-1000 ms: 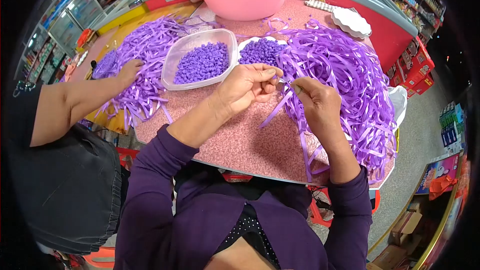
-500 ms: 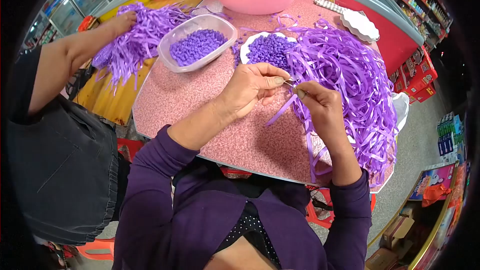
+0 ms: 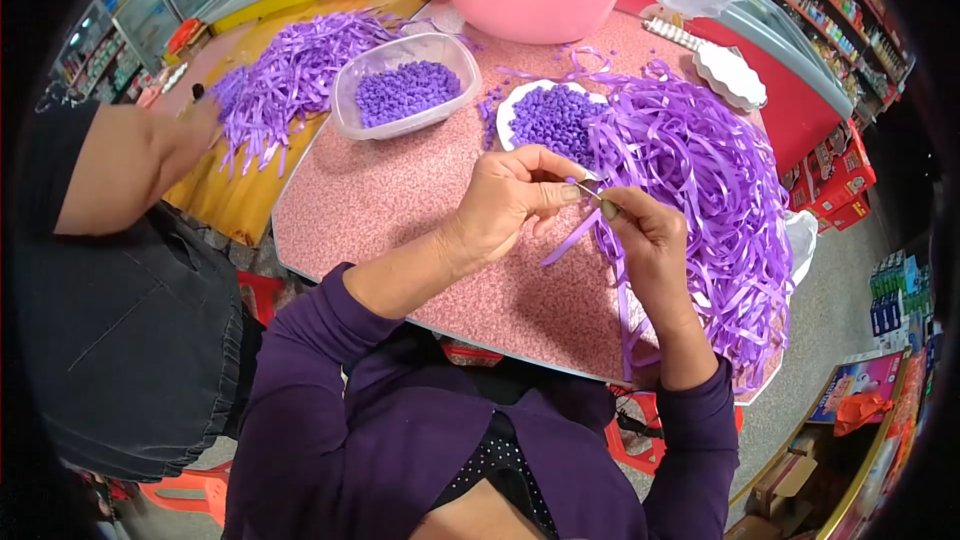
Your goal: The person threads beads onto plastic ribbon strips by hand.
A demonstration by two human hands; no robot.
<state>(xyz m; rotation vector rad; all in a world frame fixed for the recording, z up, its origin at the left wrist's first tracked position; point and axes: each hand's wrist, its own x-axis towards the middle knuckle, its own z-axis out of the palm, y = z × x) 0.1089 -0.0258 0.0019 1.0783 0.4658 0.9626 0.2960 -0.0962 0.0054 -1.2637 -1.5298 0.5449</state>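
My left hand [image 3: 508,198] is closed in a pinch, with a small purple bead [image 3: 571,180] at the tips of thumb and forefinger. My right hand [image 3: 648,236] pinches a thin metal needle-like tool [image 3: 590,190], whose far end meets the left fingertips. A purple ribbon strip [image 3: 568,242] hangs down below the fingers. Just beyond the hands, purple beads [image 3: 553,123] fill a white scalloped plate [image 3: 503,118]. A large heap of purple ribbons [image 3: 705,190] lies beside my right hand and covers part of the plate.
A clear plastic tub [image 3: 345,100] of purple beads stands at the back left. Behind it are a pink basin [image 3: 530,5] and a white scalloped plate with a handle [image 3: 730,77]. At left, a co-worker's blurred arm [image 3: 130,165] is near another ribbon pile [image 3: 300,75].
The co-worker's hand has left the ribbon pile and moved back toward their body. My hands stay pinched together in nearly the same pose; the view has shifted slightly.
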